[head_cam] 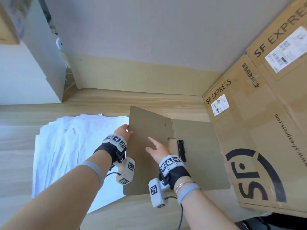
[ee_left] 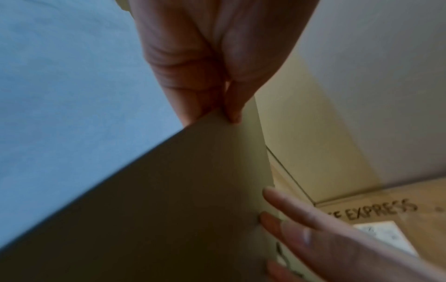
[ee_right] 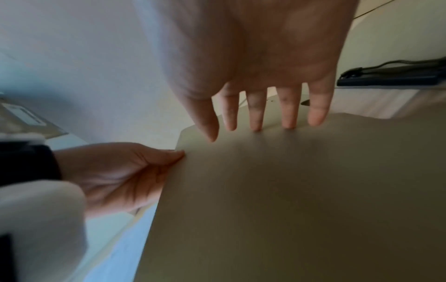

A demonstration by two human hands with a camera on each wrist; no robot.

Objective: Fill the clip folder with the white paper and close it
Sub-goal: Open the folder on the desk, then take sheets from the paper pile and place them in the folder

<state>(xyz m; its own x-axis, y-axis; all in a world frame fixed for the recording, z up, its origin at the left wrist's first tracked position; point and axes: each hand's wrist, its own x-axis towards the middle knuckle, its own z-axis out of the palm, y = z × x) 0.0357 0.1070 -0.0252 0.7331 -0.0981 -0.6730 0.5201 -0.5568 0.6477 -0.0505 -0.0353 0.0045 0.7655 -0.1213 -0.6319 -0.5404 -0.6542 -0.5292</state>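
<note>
The brown clip folder lies open on the wooden desk. Its left cover point(head_cam: 146, 163) stands lifted, while its right panel point(head_cam: 202, 155) lies flat and shows bare brown board with a black clip point(head_cam: 181, 150) near the spine. My left hand point(head_cam: 127, 131) pinches the cover's left edge point(ee_left: 217, 124) between thumb and fingers. My right hand point(head_cam: 152, 144) is spread, and its straight fingertips point(ee_right: 255, 126) touch the cover's face point(ee_right: 289, 190). A loose stack of white paper point(head_cam: 66, 146) lies on the desk left of the folder, partly under the lifted cover.
Large SF Express cardboard boxes point(head_cam: 257, 130) stand against the folder's right side. A wall and skirting point(head_cam: 132, 77) close the back. A white cabinet point(head_cam: 33, 72) is at the far left. The desk's front edge point(head_cam: 132, 213) is below my wrists.
</note>
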